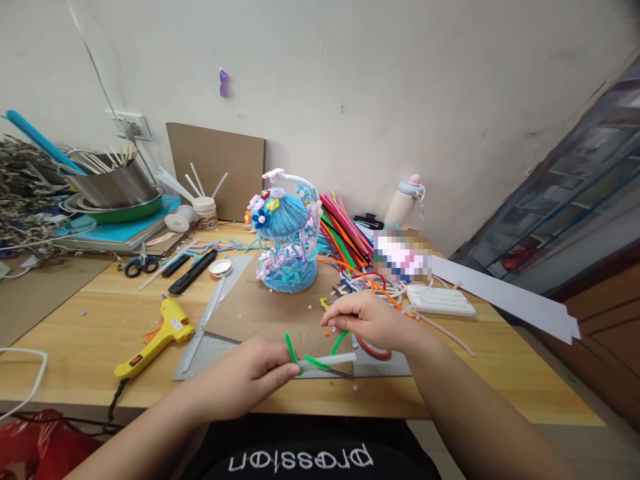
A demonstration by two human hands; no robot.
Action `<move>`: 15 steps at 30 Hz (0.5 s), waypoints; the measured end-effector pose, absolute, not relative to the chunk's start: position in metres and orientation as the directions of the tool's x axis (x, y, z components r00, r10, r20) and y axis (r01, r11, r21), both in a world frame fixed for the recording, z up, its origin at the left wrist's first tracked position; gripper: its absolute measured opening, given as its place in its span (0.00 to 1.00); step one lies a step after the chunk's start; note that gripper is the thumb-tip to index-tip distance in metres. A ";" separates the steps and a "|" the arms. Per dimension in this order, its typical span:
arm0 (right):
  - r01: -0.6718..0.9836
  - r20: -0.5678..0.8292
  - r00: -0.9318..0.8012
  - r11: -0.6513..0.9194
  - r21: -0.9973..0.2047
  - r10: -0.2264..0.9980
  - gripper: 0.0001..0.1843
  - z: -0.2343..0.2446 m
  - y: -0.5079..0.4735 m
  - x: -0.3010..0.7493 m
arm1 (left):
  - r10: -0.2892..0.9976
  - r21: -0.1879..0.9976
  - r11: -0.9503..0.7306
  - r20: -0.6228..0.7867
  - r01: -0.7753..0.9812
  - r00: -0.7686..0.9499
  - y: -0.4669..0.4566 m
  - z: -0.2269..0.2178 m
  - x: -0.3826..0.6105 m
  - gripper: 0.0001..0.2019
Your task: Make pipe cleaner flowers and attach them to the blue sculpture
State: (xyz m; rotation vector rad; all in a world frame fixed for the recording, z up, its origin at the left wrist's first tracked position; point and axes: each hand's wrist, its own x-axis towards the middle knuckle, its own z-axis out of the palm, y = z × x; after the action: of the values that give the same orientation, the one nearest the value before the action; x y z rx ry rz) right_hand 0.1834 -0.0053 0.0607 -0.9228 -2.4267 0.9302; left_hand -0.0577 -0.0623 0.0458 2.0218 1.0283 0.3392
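Observation:
My left hand (263,365) is closed on a whitish translucent glue stick (343,359), which points to the right just above the table's front edge. A green pipe cleaner (316,362) is bent around the stick, one end standing up by my left thumb. The fingertips of my right hand (367,317) pinch the other end, above and right of the stick. Behind both hands, on a cardboard sheet (250,323), stands a blue pipe-cleaner craft (287,267) with a domed top and small coloured flowers.
A yellow hot glue gun (163,339) lies left, near scissors (142,264) and a black utility knife (194,272). Coloured pipe cleaners (345,233) are heaped behind at right, beside a white box (441,301). A cutting mat (395,363) lies under the cardboard.

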 end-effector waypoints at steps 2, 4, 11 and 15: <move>0.440 0.105 -0.664 0.500 -0.745 0.740 0.10 0.056 -0.007 0.181 | 0.793 0.894 -0.162 -0.134 0.418 0.595 -0.062 0.043 -0.058 0.21; 0.445 0.088 -0.648 0.470 -0.762 0.756 0.11 0.053 -0.014 0.175 | 0.849 0.936 -0.051 -0.142 0.347 0.508 -0.059 0.041 -0.058 0.22; 0.450 0.035 -0.733 0.523 -0.724 0.679 0.12 0.065 -0.033 0.173 | 0.942 0.426 -0.324 0.061 0.844 0.331 -0.051 0.043 -0.059 0.16; 0.549 0.173 -0.540 0.501 -0.669 0.824 0.11 0.063 -0.016 0.182 | 0.771 0.526 -0.545 0.009 0.653 0.636 -0.060 0.045 -0.062 0.16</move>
State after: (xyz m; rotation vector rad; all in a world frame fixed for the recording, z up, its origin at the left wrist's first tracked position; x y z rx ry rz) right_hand 0.1823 -0.0160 0.0632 -1.1279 -2.2697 0.7684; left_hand -0.0618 -0.0600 0.0445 2.3757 1.1166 0.3288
